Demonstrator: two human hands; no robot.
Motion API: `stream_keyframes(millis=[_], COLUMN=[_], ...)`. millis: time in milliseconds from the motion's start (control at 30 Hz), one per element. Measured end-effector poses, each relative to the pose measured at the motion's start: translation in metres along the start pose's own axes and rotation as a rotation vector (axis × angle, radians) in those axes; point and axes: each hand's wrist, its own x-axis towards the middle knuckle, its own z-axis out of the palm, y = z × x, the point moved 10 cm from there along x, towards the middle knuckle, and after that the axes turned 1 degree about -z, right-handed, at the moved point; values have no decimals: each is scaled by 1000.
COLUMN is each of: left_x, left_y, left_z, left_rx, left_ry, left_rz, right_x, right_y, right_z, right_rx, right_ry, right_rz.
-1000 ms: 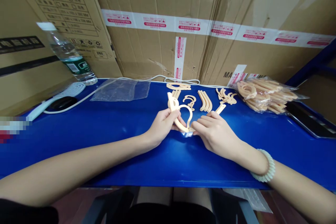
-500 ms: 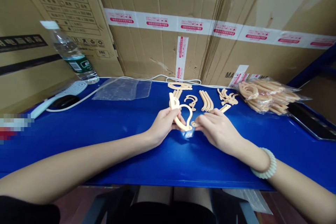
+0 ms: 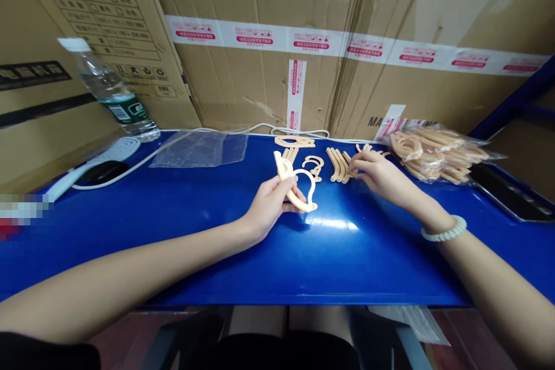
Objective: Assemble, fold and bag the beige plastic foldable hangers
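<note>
My left hand (image 3: pixel 273 202) is closed around a beige plastic folding-hanger piece (image 3: pixel 281 165), a curved arm with a hook-shaped loop on its right side. Further right, my right hand (image 3: pixel 384 176) reaches to the tabletop, its fingers on a curved hanger arm (image 3: pixel 346 156) beside a row of similar arms (image 3: pixel 335 165). Between the hands lie some loose hooks (image 3: pixel 313 163). Behind the left hand are short straight-looking pieces (image 3: pixel 290 154) and a flat hanger part (image 3: pixel 295 142). More hooks (image 3: pixel 363 148) are partly covered by my right hand.
A clear bag of beige parts (image 3: pixel 437 153) lies at the right by a dark phone-like slab (image 3: pixel 511 193). At left are a water bottle (image 3: pixel 125 107), a pale brush (image 3: pixel 115 152), a black rounded object (image 3: pixel 104 172) and an empty plastic bag (image 3: pixel 199 149). Cardboard (image 3: pixel 243 81) stands behind the table.
My right hand has moved away from my left, back and to the right, carrying the curved arm to the row. My left hand keeps hold of the hanger piece, nearly still.
</note>
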Motion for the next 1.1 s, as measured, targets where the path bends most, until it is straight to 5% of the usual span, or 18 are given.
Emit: stream_keyframes(millis=[500, 767, 900, 1100], left_x=[-2, 0, -2, -1], left_y=[5, 5, 15, 28], left_z=[0, 8, 13, 11], left_rx=[-42, 17, 163, 437], left_ry=[9, -95, -167, -211], left_rz=[11, 30, 124, 329], right_x=[-6, -7, -4, 0], right_y=[22, 20, -6, -89], right_z=[13, 16, 1, -9], right_rx=[-7, -37, -43, 466], right_ry=[-122, -134, -39, 15], right_rz=[283, 244, 154, -156])
